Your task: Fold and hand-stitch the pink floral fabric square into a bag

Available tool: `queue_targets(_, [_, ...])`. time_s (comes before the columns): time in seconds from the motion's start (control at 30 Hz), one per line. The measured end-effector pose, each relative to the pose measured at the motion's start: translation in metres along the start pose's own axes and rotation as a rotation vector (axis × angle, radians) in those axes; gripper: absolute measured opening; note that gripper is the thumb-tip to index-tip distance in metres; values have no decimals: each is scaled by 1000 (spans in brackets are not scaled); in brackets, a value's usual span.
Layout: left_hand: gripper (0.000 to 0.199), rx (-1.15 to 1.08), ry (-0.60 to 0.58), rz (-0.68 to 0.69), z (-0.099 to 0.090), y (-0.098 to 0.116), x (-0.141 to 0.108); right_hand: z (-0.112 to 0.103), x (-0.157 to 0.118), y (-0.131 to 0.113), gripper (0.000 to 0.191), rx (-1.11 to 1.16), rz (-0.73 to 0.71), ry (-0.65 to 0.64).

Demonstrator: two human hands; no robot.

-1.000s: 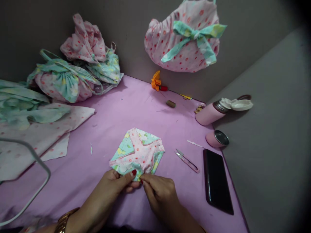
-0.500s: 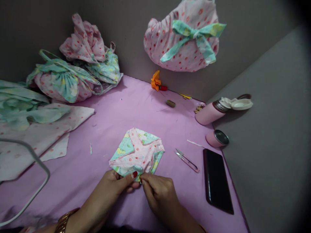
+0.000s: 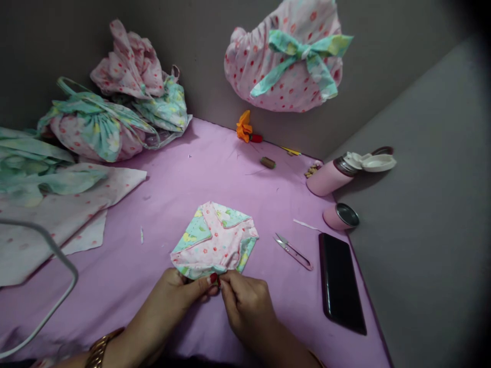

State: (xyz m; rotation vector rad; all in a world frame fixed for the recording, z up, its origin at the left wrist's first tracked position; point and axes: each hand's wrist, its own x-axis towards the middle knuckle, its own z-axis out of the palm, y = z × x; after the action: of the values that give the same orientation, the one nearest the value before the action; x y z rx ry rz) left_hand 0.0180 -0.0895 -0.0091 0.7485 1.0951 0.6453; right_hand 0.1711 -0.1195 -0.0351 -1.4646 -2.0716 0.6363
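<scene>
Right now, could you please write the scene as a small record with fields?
left hand: holds near edge of cloth piece
right hand: fingertips pinched at same edge; anything between them hidden
snips: right of cloth piece, blades apart
phone: right of snips, screen dark
bottle: beyond phone, lid open

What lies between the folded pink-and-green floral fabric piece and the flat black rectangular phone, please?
In the head view, slim metal thread snips with pink handles lie there on the purple cloth.
</scene>
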Motion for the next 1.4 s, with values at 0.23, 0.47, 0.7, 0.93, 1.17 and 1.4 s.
queue_targets(0.23, [10,51,8,7,2,3,-1,0,4,-1,19,106,58,-2])
queue_targets(0.47, [18,-24,-1,-47,1,5,-4,-7,8,-4,16,215,103,16])
queue_targets(0.7, [20,-26,-10,-45,-1,2,-3,-9,7,-3,14,314,155,-8])
queue_targets(0.93, [21,19,2,-53,0,8,-2,-10,8,-1,14,377,167,-32])
queue_targets(1.17, [16,-12,-19,-65,-1,9,-1,-11,10,0,14,376,152,-27])
queue_targets(1.4, [9,-79,-75,-67,-4,7,0,-9,11,-1,14,338,118,-25])
